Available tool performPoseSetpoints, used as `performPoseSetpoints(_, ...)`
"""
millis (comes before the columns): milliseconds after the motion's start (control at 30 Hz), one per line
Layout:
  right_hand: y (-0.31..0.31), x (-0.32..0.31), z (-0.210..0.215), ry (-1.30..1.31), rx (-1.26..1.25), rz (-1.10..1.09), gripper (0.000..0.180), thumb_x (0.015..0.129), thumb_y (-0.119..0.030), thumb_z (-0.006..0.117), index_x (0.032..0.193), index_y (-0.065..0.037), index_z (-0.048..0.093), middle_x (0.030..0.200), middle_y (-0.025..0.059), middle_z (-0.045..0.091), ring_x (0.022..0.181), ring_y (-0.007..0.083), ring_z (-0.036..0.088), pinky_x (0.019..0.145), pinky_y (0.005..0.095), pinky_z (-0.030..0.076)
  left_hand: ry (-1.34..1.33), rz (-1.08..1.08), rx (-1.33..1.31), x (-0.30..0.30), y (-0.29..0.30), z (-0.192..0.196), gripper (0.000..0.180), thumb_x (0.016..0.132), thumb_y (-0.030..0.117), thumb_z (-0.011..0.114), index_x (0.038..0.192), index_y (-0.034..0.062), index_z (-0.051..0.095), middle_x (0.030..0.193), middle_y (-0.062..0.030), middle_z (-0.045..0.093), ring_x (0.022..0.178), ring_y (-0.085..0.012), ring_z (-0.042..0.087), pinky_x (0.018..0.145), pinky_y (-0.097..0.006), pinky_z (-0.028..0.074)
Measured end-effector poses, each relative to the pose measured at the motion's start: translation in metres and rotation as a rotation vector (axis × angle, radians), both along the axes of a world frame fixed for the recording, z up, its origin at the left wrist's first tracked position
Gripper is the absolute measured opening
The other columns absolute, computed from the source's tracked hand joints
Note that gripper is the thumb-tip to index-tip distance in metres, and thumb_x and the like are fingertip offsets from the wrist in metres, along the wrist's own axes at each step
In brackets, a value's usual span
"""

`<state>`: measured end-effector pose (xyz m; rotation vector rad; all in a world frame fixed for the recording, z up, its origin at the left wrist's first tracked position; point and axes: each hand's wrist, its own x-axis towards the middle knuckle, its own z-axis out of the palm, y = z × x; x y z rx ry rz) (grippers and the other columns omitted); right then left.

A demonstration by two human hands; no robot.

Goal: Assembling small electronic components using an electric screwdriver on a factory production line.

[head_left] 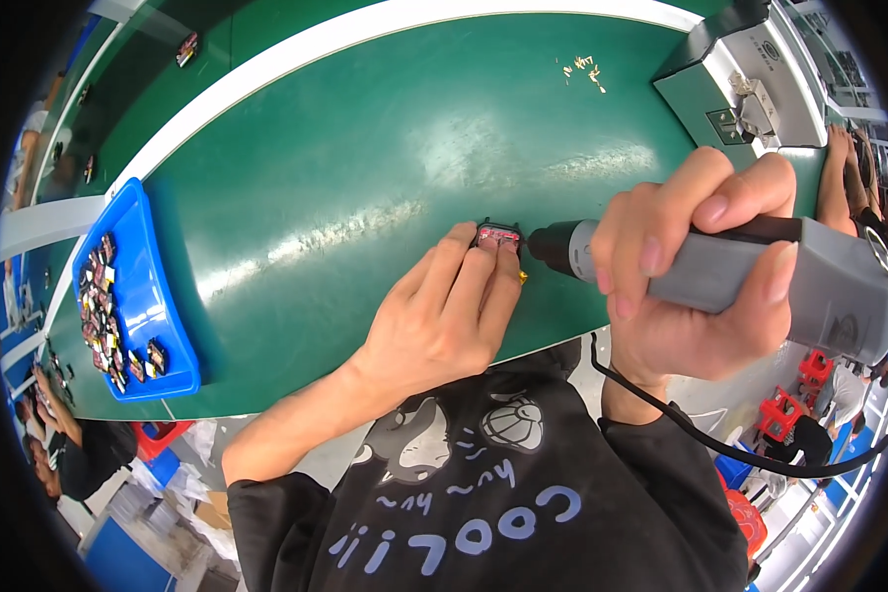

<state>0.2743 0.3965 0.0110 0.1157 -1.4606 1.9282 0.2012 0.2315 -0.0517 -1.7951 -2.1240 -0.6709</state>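
My left hand (447, 291) presses its fingertips down on a small black-framed part (498, 233) with a red and silvery inside, which lies on the green table (365, 148). My fingers cover much of its near side. In my right hand (696, 266) is a grey electric screwdriver (720, 268), fingers and thumb wrapped round its body. Its black nose points left at the part's right edge; whether the tip touches cannot be made out. A tiny yellow piece (523, 277) sits just beside my left fingertips.
A blue tray (158, 316) at the left holds several small dark parts. Small brass-coloured bits (584, 71) lie scattered at the far right, near a grey metal box (750, 84). A black cable (701, 442) loops below the screwdriver. Other people (79, 454) sit at both sides.
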Motion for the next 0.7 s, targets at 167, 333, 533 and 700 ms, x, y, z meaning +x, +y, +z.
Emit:
performPoseSetpoints(167,-0.0009,-0.0026,-0.0015,0.033,-0.003,-0.006,0.037,0.104,-0.039,0.039,0.1,-0.002,0.041,0.075,0.0121,0.049,0.036,0.0142,0.04,0.035,0.0306,0.036,0.001,-0.004,-0.001,-0.0006,0.0003,-0.0007,0.039,0.065,-0.008,0.069,0.103,-0.0075,0.07,0.091,-0.0105,0.063,0.091,-0.0271,0.066,0.068,-0.033,0.058)
performPoseSetpoints(333,0.0039,0.0001,0.0018,0.059,-0.057,0.043,0.039,0.105,-0.04,0.038,0.101,-0.002,0.042,0.076,0.0117,0.049,0.038,0.0145,0.041,0.035,0.0309,0.036,0.004,-0.001,0.023,-0.0005,0.0017,-0.0016,0.035,0.066,-0.006,0.069,0.101,-0.0076,0.07,0.089,-0.0103,0.062,0.09,-0.0268,0.066,0.067,-0.033,0.058)
performPoseSetpoints(533,0.0047,-0.0011,-0.0022,0.055,-0.071,0.063,0.04,0.105,-0.04,0.038,0.102,-0.001,0.044,0.078,0.0123,0.049,0.038,0.0147,0.041,0.037,0.0313,0.037,0.002,0.001,0.02,-0.0006,0.0017,-0.0016,0.035,0.066,-0.007,0.069,0.101,-0.0075,0.07,0.088,-0.0104,0.062,0.089,-0.0268,0.066,0.067,-0.032,0.057)
performPoseSetpoints(700,0.0038,-0.0032,-0.0015,0.039,-0.063,0.062,0.038,0.105,-0.038,0.038,0.1,-0.001,0.044,0.075,0.0118,0.049,0.038,0.0145,0.041,0.038,0.0314,0.038,-0.011,0.009,0.03,-0.0002,0.0024,-0.0015,0.036,0.065,-0.008,0.069,0.101,-0.0072,0.07,0.088,-0.0103,0.062,0.089,-0.0269,0.066,0.066,-0.032,0.057)
